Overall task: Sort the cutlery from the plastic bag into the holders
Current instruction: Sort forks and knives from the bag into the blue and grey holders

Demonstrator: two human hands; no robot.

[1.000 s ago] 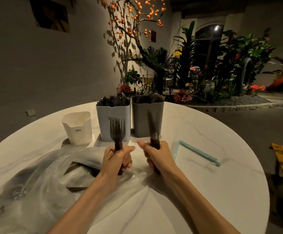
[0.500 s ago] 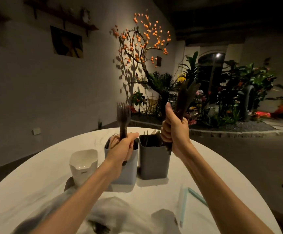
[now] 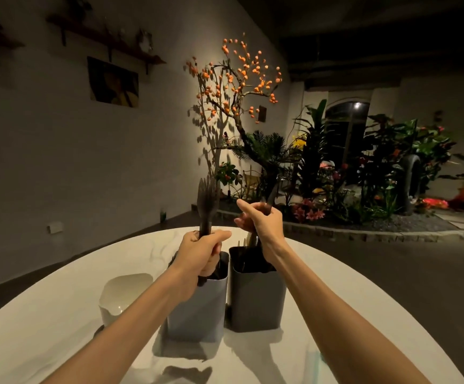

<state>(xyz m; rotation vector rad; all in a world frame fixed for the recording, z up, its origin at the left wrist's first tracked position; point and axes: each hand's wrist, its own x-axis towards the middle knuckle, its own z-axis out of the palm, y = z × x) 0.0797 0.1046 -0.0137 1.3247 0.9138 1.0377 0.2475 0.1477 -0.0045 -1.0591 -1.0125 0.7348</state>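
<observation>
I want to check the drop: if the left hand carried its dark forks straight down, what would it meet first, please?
Most likely the open top of the light grey plastic holder, directly beneath the left hand and already holding dark cutlery; depth is unclear.

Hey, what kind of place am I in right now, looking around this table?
Likely a cafe or restaurant with an indoor garden, dimly lit. A round white table holds cutlery holders, and beyond it stand a decorative tree with orange fruits and a planted bed of flowers.

Head-worn view looks forward, slightly down, close over the table (image 3: 59,322).
</observation>
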